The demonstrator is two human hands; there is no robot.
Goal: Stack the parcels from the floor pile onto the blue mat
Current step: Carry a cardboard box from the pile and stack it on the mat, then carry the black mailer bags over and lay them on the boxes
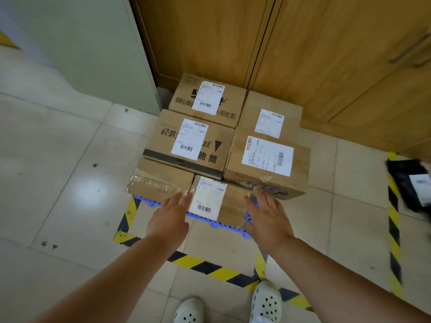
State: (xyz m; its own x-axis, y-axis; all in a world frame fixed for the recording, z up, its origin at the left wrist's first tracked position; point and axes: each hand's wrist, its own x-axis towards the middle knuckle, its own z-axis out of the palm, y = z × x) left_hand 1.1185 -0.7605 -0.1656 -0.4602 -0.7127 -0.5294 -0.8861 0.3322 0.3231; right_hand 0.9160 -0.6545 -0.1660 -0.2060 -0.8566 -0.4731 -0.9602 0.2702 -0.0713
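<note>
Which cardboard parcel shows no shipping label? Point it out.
The front-left parcel, beside the left hand: its top shows only clear tape. The other five boxes each carry a white label.

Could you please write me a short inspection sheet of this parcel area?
Surface: blue mat on tiled floor, its near edge showing inside yellow-black tape.
Job's things: six cardboard parcels packed on the mat; nearest small parcel sits at the front edge.
Clutter: black mailer bag on the floor, right.
Hands: left hand and right hand open, flanking the small parcel.
Cables: nothing seen.
Surroundings: wooden cabinet doors behind; pale panel at left.
</note>
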